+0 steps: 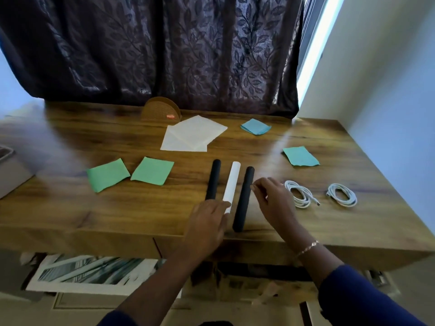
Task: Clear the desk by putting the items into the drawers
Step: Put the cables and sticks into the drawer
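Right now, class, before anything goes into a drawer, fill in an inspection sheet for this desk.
Surface: wooden desk, glossy.
Job's things: left black tube, white tube and right black tube side by side; green squares; blue square; teal square; white napkins.
Clutter: brown holder at the back; grey box at the left edge.
Hands: left hand over near ends of left black and white tubes, grip unclear; right hand fingertips beside right black tube, holding nothing.
Cables: coiled white cables right of the hands.
Surroundings: dark leaf-patterned curtain, white wall.

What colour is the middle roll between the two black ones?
The middle roll is white; head view.
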Motion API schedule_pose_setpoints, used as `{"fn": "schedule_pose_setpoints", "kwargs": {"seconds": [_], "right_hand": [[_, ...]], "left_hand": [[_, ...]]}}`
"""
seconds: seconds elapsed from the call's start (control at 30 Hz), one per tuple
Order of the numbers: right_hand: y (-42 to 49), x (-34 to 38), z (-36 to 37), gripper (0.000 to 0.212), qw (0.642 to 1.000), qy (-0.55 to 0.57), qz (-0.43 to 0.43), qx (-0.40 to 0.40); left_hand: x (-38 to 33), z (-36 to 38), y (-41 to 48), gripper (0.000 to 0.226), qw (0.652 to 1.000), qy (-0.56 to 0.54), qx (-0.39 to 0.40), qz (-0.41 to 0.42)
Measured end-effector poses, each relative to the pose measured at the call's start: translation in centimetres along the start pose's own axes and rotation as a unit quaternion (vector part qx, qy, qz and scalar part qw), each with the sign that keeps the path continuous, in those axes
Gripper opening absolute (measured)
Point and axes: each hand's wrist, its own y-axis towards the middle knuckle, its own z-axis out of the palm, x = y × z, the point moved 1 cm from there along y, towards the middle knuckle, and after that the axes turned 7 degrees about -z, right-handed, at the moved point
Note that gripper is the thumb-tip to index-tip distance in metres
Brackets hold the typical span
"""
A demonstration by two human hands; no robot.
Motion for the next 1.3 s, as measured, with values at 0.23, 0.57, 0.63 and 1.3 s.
{"fn": "schedule_pose_setpoints", "kwargs": {"seconds": [0.23,0.57,0.63,1.3], "right_hand": [[-10.5,-1.1,-2.3,0.016,0.997,0.052,-0.040,-0.035],[-18.0,-7.4,1.9,0.024,0.471,0.511,0.680,-0.235],[-18.2,-8.5,3.4,0.038,0.447,0.549,0.662,-0.248],[-21.5,-8.6,0.6,0.047,0.445,0.524,0.716,-0.118]], "left_hand": [[-5.1,4.2,-5.0,0.017,0.991,-0.031,0.037,0.127],[-2.3,11.4,-8.6,0.009,0.586,-0.460,0.196,-0.637],[-0.9,12.2,-8.4,0.009,0.527,-0.495,0.131,-0.678],[-3.5,10.6,-11.1,0.023,0.714,-0.299,0.361,-0.521]]}}
